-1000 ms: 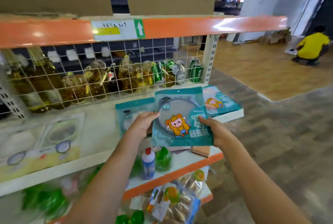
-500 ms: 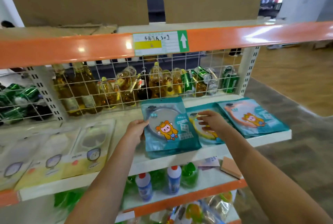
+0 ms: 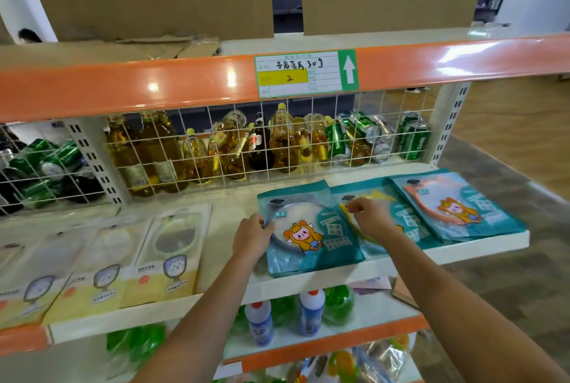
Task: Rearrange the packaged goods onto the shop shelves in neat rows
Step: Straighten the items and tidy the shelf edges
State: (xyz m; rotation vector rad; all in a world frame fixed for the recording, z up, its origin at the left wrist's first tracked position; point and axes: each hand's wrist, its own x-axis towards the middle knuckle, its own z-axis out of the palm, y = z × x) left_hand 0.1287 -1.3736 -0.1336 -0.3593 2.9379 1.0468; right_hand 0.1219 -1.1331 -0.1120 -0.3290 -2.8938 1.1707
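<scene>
Left hand (image 3: 253, 236), fingers curled, pinches the left edge of the teal packet (image 3: 308, 228) lying flat on the white shelf (image 3: 339, 274); right hand (image 3: 368, 217), loosely curled, hovers over the next teal packet (image 3: 398, 213) at 3 o'clock, contact unclear. Best to slide the held packet square to the shelf lip, flush beside its neighbour, without overlap. Yellow packets (image 3: 163, 259) lie at 9 o'clock.

A white shelf (image 3: 339, 278) carries three teal packets (image 3: 311, 228) side by side at its right end, and pale yellow packets (image 3: 163, 262) left of them
</scene>
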